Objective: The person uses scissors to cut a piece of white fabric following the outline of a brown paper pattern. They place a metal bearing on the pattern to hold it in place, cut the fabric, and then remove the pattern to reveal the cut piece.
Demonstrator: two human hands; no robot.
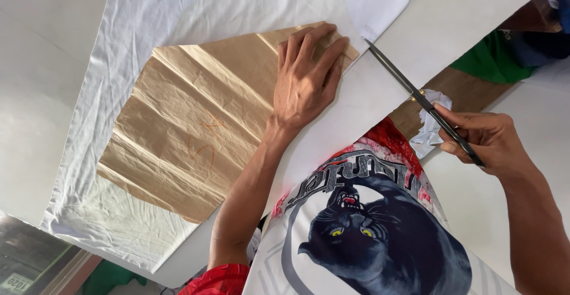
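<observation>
- Left hand [306, 78] lies flat with fingers spread, pressing down the upper right corner of a creased tan paper pattern piece [196, 129], which serves as the landmark here.
- Right hand [490, 140] is closed around the handles of long dark metal scissors [415, 96]; the blades point toward the pattern's pressed corner, with the tip just beside it. Whether the blades are parted cannot be told.
- White cotton cloth [119, 212] lies spread beneath the pattern, showing on all sides of it, and rests on a white work table [35, 93].
- A crumpled white cloth scrap [430, 132] sits to the right of the pattern, under the scissors.
- Judgement on risk: the paper is held at one corner only, so its far lower edge could drift or lift and the cut would wander off the outline.
- Another risk: the left fingertips sit close to the blade tip, so a hasty stroke could nick them.
</observation>
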